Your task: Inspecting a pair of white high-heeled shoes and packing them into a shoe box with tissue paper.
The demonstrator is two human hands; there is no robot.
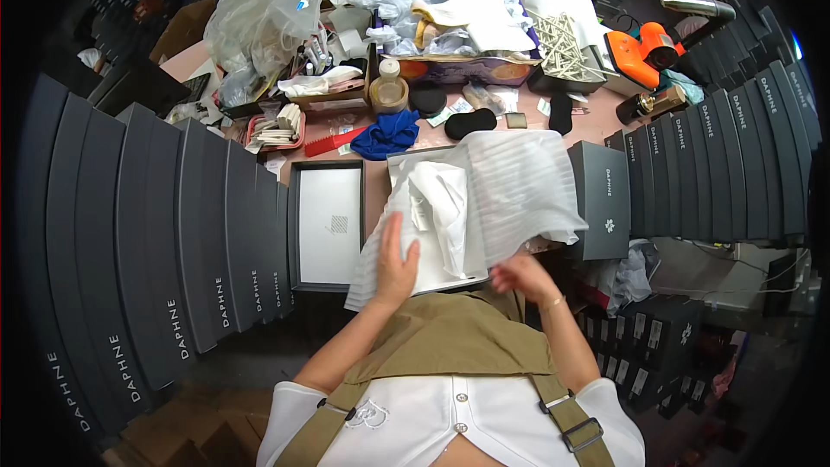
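In front of me lies an open shallow box point(437, 285), lined with a ribbed, translucent white foam sheet point(523, 190). Inside it is a bundle of crumpled white paper or cloth point(445, 212); whatever it wraps is hidden. The sheet spreads out past the box on both sides. My left hand point(398, 268) lies against the sheet's left flap, fingers stretched and thumb apart. At the box's near right corner is my right hand point(526, 278), its fingers curled in by the sheet's lower edge. What they hold, if anything, is hidden.
A dark-rimmed box lid or tray point(330, 225) with a white inside lies at left. Tall rows of dark boxes point(203, 233) flank both sides. Behind are a blue cloth point(385, 134), a red comb point(333, 143), a bottle point(389, 91), black pads point(471, 124) and an orange tool point(635, 56).
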